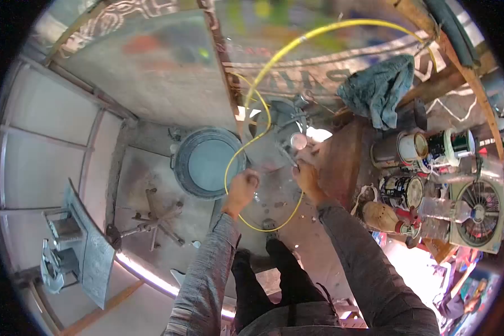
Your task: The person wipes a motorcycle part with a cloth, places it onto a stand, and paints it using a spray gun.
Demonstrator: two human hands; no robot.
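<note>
My right hand [307, 178] is closed around the grip of what looks like a metal spray gun [288, 152], with a round pale-topped cup [298, 140] beside its body. A yellow air hose [265, 229] loops below both hands and runs up towards my right hand. My left hand [242, 190] is closed, its fingers curled, next to the hose's left side; what it holds, if anything, is too small to make out. Just beyond my left hand stands a dark tub [180, 180] with greyish liquid in it.
Paint cans [402, 192], plastic bottles [439, 209] and a square fan [479, 215] crowd the right side. A blue-grey cloth [378, 89] hangs above them. On the left lie a star-shaped chair base [154, 218] and a tilted grey panel [92, 252]. A large board [151, 73] leans behind the tub.
</note>
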